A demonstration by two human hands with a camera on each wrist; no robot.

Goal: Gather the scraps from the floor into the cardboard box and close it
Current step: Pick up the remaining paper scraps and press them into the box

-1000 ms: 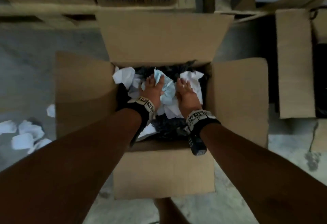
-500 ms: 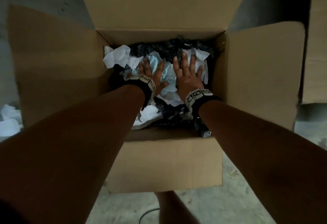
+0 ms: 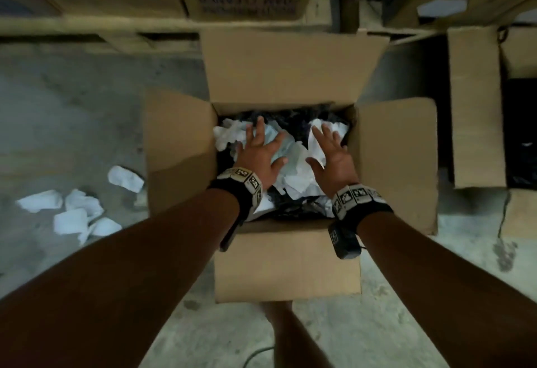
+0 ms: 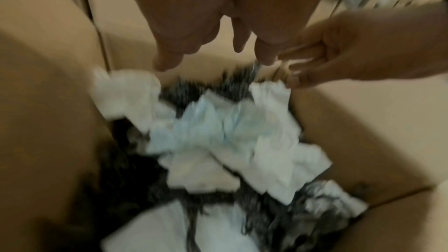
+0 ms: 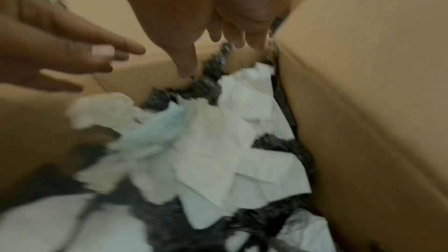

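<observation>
Scraps (image 3: 72,213) at 9 o'clock left on floor; your left hand (image 3: 258,155) & right hand (image 3: 331,161) splayed, empty, over box (image 3: 286,269); flaps unshut.

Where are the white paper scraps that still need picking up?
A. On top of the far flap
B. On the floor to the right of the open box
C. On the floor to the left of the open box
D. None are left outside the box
C: several white scraps lie on the concrete floor beside the left flap of the cardboard box, while both hands are over the scraps inside it.
</observation>
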